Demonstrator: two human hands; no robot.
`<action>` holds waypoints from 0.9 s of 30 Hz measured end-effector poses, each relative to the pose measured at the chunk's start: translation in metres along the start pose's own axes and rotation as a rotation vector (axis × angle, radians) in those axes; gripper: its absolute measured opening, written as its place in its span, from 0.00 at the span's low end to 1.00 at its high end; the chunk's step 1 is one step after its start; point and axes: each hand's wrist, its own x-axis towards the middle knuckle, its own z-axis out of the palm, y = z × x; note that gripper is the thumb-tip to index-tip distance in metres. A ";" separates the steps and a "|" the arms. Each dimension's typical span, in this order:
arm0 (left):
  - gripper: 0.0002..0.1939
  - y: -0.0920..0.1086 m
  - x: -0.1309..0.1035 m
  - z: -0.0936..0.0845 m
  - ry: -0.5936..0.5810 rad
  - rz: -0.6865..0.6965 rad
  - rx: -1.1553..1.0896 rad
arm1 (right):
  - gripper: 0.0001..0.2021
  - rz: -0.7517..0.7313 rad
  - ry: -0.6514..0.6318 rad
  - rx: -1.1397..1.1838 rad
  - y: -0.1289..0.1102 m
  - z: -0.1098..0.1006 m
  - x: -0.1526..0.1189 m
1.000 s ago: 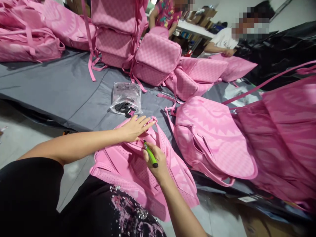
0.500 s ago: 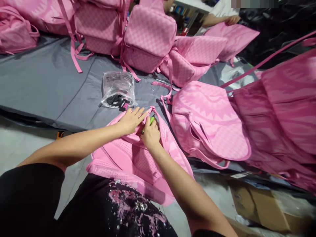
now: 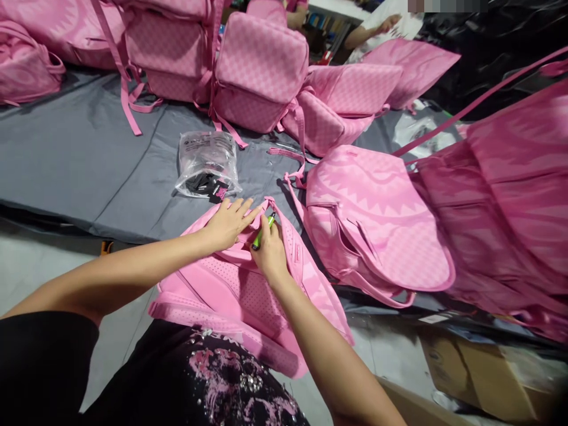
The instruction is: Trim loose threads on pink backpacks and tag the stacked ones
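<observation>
Pink backpack point(image 3: 222, 290) leans at the near edge of the table point(image 3: 80, 160); right hand point(image 3: 271, 254), closed round a green pen point(image 3: 258, 239), is at its upper end. Left hand point(image 3: 227, 227) lies spread alongside and should keep that fabric taut, short of the plastic bag point(image 3: 208, 155) beyond.

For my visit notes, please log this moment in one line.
left hand: spread on pink backpack; right hand: holding green pen-like tool; plastic bag: on gray table

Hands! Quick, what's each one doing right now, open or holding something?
Left hand: open, resting on the nearest pink bag.
Right hand: closed, holding a green pen.
</observation>
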 end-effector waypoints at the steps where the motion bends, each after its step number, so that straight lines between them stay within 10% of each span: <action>1: 0.50 0.000 0.000 0.001 0.000 -0.003 0.004 | 0.40 0.004 -0.004 0.005 0.001 0.000 0.000; 10: 0.50 0.001 0.005 0.003 0.026 -0.046 -0.004 | 0.39 0.000 -0.001 0.054 0.004 -0.001 0.005; 19: 0.48 0.002 0.003 0.004 0.054 -0.076 -0.052 | 0.15 0.039 0.179 0.327 -0.012 -0.042 -0.056; 27: 0.40 0.002 0.003 0.000 0.038 -0.095 -0.066 | 0.09 0.053 -0.348 0.305 -0.015 -0.054 -0.004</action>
